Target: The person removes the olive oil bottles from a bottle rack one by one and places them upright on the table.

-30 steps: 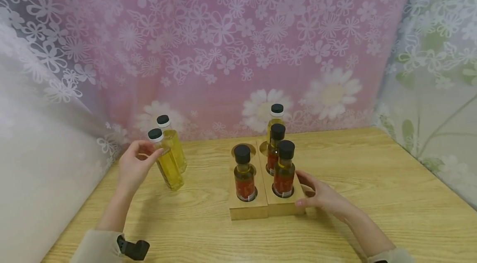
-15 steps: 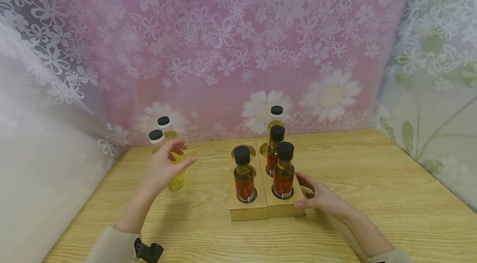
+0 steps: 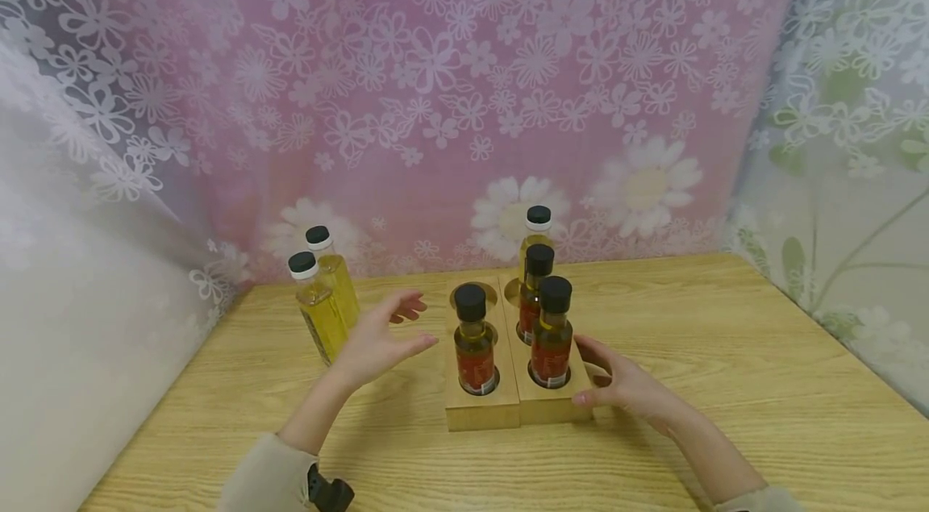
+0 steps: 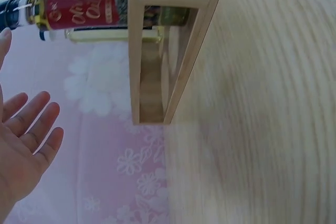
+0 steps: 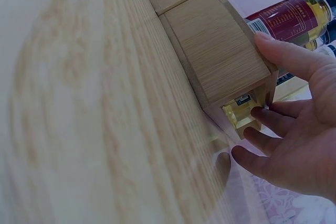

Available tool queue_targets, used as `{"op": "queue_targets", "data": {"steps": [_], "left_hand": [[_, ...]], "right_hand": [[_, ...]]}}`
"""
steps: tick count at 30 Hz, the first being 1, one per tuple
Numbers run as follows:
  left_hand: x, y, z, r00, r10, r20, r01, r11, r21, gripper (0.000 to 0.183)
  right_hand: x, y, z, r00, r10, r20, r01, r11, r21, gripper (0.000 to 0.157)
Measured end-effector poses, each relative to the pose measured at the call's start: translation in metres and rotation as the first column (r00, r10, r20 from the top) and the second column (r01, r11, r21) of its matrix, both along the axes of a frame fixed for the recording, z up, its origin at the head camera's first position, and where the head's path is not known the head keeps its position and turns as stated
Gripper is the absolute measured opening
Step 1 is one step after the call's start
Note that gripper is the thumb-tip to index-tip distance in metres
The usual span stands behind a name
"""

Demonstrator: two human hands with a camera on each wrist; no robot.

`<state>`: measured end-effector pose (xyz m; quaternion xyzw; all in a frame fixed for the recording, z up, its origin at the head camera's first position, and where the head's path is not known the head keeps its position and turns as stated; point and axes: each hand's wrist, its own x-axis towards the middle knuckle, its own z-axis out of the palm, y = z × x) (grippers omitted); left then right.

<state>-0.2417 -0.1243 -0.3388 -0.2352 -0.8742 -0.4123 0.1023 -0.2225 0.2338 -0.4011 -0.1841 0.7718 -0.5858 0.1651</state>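
Two wooden bottle racks stand side by side, the left rack [image 3: 482, 417] and the right rack [image 3: 544, 413]. A dark-capped olive oil bottle [image 3: 475, 359] sits in a front hole of the left one. In the right one are two similar red-labelled bottles, the front one [image 3: 551, 355] and another [image 3: 531, 310], with a yellow oil bottle [image 3: 535, 246] behind. My left hand [image 3: 373, 343] holds nothing, fingers apart, just left of the racks. In the left wrist view its palm [image 4: 23, 153] shows. My right hand [image 3: 635, 391] grips the right rack's front corner, thumb [image 5: 289, 56] on its edge.
Two clear bottles of yellow oil, a nearer one [image 3: 322, 318] and a farther one [image 3: 339, 282], stand at the left beyond my left forearm. A flowered pink curtain [image 3: 435, 133] hangs along the back edge of the wooden table [image 3: 689, 302].
My left hand has let go of the nearer yellow oil bottle and moved right, in front of it, towards the racks. The bottle stays at the left. My right hand keeps its place.
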Motion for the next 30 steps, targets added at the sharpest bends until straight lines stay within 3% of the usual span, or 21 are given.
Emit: {"op": "queue_targets", "data": {"steps": [7, 12, 20, 30], "left_hand": [[0.0, 0.019, -0.006, 0.993, -0.086, 0.083, 0.088, 0.996, -0.022, 0.068], [-0.001, 0.03, -0.009, 0.986, -0.126, 0.105, 0.13, 0.991, -0.032, 0.068], [0.0, 0.045, -0.013, 0.982, -0.115, 0.152, 0.129, 0.988, -0.082, 0.057], [0.003, 0.048, -0.016, 0.98, -0.135, 0.147, 0.145, 0.988, -0.059, 0.05]], "right_hand": [[-0.001, 0.0, 0.0, 1.0, -0.001, 0.006, 0.001, 1.0, 0.002, 0.096], [-0.001, 0.0, -0.001, 1.0, -0.006, 0.01, 0.006, 1.0, 0.007, 0.096], [-0.001, 0.001, 0.0, 1.0, -0.003, 0.007, 0.003, 1.0, 0.01, 0.096], [0.0, 0.001, 0.001, 1.0, -0.001, 0.014, 0.001, 1.0, 0.012, 0.095]]}}
